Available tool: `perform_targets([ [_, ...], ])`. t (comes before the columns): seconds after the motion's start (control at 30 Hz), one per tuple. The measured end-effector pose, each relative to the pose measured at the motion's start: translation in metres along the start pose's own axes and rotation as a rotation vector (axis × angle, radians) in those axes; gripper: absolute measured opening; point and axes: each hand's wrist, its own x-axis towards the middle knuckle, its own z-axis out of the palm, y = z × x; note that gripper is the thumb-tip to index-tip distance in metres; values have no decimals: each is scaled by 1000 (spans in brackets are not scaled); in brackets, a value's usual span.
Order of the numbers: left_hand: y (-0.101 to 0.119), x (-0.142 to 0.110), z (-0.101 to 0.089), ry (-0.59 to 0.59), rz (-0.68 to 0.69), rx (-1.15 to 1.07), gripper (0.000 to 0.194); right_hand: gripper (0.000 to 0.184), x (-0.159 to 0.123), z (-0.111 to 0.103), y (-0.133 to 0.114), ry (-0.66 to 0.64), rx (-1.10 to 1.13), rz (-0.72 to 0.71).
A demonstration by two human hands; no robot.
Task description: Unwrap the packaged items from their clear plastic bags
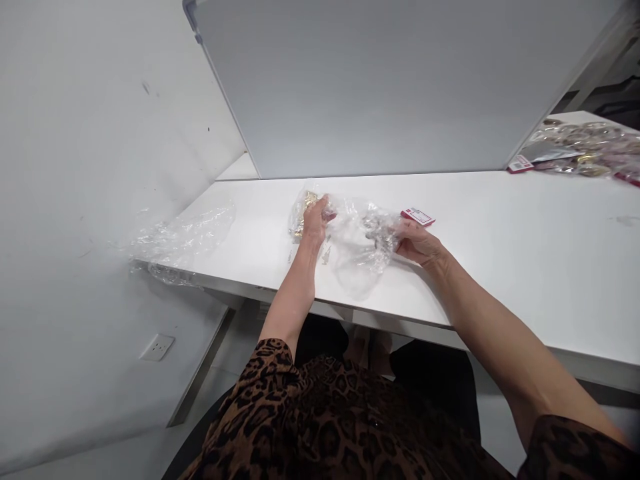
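Note:
My left hand [315, 220] is closed on a clear plastic bag [298, 223] with gold-coloured contents, near the middle of the table. A bit of red shows beside its fingers. To the right, my right hand [419, 243] grips the edge of another stretch of clear plastic bag [377, 237], which holds small silvery pieces too blurred to name. Crumpled film spans the space between both hands; I cannot tell whether it is one bag or two. Just beyond my right fingers is a red-and-white label card [419, 217].
Crumpled clear plastic [185, 237] lies at the table's left end, partly hanging over the edge. A grey upright panel [375, 87] stands along the back of the white table [515, 253]. Several bagged items [585, 147] are heaped at the far right. A wall [90, 167] borders the left.

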Motion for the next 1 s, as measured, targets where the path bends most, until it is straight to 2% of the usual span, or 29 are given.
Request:
perform_targets([
  [0.03, 0, -3, 2, -17, 8, -53, 24, 44, 1, 0, -1, 41, 32, -49],
  [0.1, -3, -10, 6, 28, 82, -94, 26, 38, 5, 0, -2, 150, 96, -167],
  [0.2, -9, -22, 14, 140, 227, -20, 29, 29, 10, -2, -4, 296, 158, -312],
  [0.23, -11, -26, 17, 139, 221, -3, 30, 27, 11, -3, -4, 323, 169, -340],
  [0.27, -13, -30, 20, 110, 159, -5, 32, 26, 12, -4, -5, 338, 174, -357],
  [0.3, -14, -33, 22, 62, 40, -22, 37, 26, 12, -4, -5, 346, 172, -364],
  [0.4, -14, -41, 26, -168, -434, -86, 65, 30, 11, -4, -3, 335, 122, -333],
  [0.43, -14, -42, 26, -259, -551, -105, 71, 31, 10, -3, -2, 327, 85, -312],
  [0.5, -15, -46, 25, -418, -663, -150, 65, 34, 9, -2, 2, 306, -32, -266],
  [0.53, -17, -47, 25, -474, -669, -180, 54, 37, 8, -2, 4, 299, -119, -253],
  [0.6, -21, -50, 26, -516, -638, -222, 29, 47, 7, -2, 9, 307, -356, -285],
  [0.63, -23, -51, 26, -508, -619, -217, 23, 55, 7, -2, 11, 321, -498, -333],
  [0.7, -27, -52, 28, -480, -597, -168, 26, 69, 7, -1, 13, 342, -778, -473],
  [0.73, -29, -51, 29, -465, -593, -135, 28, 68, 6, 1, 13, 336, -891, -545],
  [0.8, -31, -49, 30, -427, -594, -84, 36, 49, 3, 6, 10, 288, -1026, -657],
  [0.9, -29, -41, 28, -322, -566, -112, 40, 29, -9, 18, 2, 184, -1020, -718],
  [1.0, -24, -33, 24, -193, -591, -202, 34, 24, -34, 27, -7, 50, -922, -583],
])
